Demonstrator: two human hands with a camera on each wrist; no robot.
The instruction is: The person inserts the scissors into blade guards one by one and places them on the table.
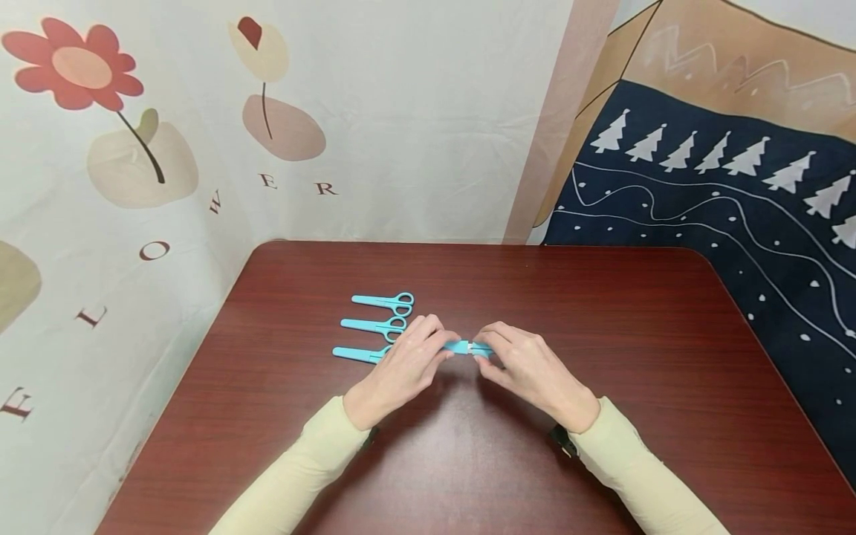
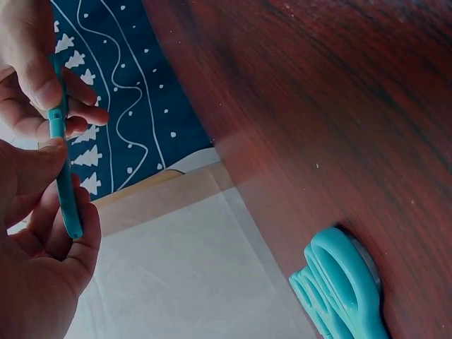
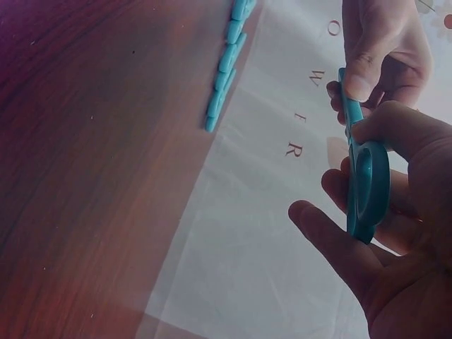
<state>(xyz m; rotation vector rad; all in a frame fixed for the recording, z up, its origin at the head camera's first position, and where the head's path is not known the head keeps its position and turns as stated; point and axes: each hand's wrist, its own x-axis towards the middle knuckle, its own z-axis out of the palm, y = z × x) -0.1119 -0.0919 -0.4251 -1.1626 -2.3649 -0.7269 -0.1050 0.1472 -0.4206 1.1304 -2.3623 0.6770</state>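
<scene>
Both hands hold one pair of turquoise scissors [image 1: 481, 349] above the table. My left hand [image 1: 404, 362] pinches the blade end, a turquoise blade cover [image 2: 68, 198], between thumb and fingers. At the other end, my right hand [image 1: 538, 371] grips the handle, whose loop [image 3: 381, 180] shows in the right wrist view. A narrow pale strip is visible between cover and handle in the head view. Beside the left hand lie three more turquoise scissors [image 1: 374, 301], one above another, blade ends pointing left. The left hand partly hides the nearest pair's handle.
The dark red wooden table [image 1: 602, 312] carries the scissors and extends on all sides of the hands. Behind it hangs a pale cloth [image 1: 414, 134] with flowers and letters. A navy cloth [image 1: 669, 200] with white trees hangs at the right.
</scene>
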